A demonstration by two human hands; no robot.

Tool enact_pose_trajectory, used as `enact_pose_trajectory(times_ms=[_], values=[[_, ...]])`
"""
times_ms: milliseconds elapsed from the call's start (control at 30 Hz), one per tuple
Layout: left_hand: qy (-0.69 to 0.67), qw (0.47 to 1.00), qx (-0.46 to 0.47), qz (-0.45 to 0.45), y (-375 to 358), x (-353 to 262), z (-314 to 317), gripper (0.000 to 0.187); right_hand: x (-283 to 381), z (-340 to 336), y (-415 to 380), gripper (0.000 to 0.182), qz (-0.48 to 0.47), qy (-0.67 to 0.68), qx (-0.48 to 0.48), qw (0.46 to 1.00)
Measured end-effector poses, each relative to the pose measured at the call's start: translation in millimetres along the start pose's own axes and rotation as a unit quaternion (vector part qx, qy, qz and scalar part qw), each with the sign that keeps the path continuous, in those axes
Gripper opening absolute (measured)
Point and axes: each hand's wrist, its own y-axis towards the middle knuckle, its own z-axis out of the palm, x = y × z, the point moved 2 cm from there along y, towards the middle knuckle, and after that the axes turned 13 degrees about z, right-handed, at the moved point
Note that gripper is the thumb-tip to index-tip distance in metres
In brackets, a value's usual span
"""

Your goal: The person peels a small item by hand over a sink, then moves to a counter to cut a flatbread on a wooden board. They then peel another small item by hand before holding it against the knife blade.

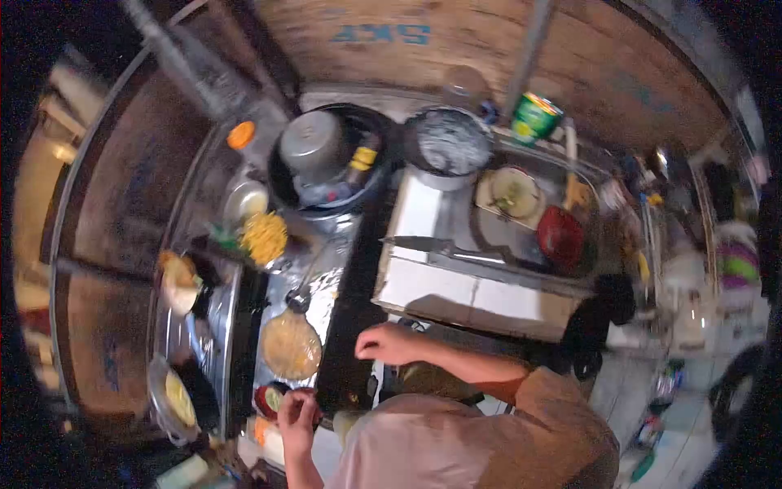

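Observation:
My left hand (pixel 299 411) is at the lower middle, beside a small dark-red bowl (pixel 271 398) with something pale green in it. Its fingers are drawn together; whatever they pinch, if anything, is too small to make out. My right hand (pixel 391 344) hangs in front of the white-tiled counter, fingers curled in, with their inner side hidden. Just beyond my left hand, a round, flat, golden-brown food (pixel 292 346) lies on the shiny metal surface (pixel 324 281). A dark-headed utensil (pixel 299 300) rests at its far edge.
A knife (pixel 444 248) lies on the tiled counter (pixel 423 281). Behind are a black pan (pixel 375 122) holding a metal pot (pixel 311 140), and another pot (pixel 450 143). A sink (pixel 529 159) holds a red bowl (pixel 560 236). Yellow food (pixel 264 238) is piled at left.

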Motion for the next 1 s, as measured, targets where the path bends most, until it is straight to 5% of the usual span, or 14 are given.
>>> enact_pose_trajectory(times_ms=[100, 167, 300, 500, 800, 1000], values=[[-0.095, 0.995, -0.017, -0.032, 5, 29, 5, 0.008, 5, -35, -7, 0.026, -0.003, -0.01, -0.069, 0.998], [-0.058, 0.998, -0.011, -0.028, 1, 25, 9, 0.014, -1, -42, -12, 0.021, 0.084, 0.049, -0.049, 0.994], [-0.108, 0.992, -0.047, -0.048, -8, 23, 12, 0.003, -5, -34, -11, 0.013, 0.092, 0.065, -0.04, 0.993], [-0.182, 0.978, -0.098, -0.032, -22, 58, -5, 0.024, -2, -13, 2, 0.013, 0.113, 0.086, 0.067, 0.988], [-0.2, 0.954, -0.211, -0.074, -55, 76, -22, 0.027, 20, 5, 37, 0.013, 0.204, 0.025, 0.131, 0.97], [-0.207, 0.943, -0.245, -0.085, -61, 78, -36, 0.027, 40, 24, 58, 0.016, 0.185, -0.015, 0.166, 0.968]])
